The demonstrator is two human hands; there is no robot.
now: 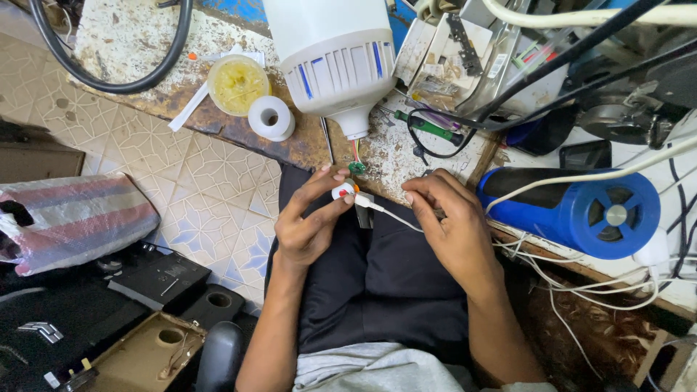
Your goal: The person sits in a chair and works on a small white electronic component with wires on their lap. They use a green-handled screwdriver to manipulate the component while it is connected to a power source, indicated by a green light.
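Left hand (308,225) pinches small white part (343,192) | right hand (454,225) clenched on thin wire (392,218) | you: light, fragile; hold part's body, not wire.

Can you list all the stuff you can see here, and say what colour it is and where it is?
big LED bulb: 1, white with blue slots, lying on bench, middle top
small round part: 1, white with red and orange, in left fingers
thin cable: 1, white, between the hands
speaker: 1, blue cylinder, right bench
tape roll: 1, white, left of bulb
round tub: 1, yellowish, behind tape
screwdriver: 1, green, right of bulb
left hand: 1, holding the part
right hand: 1, on the cable
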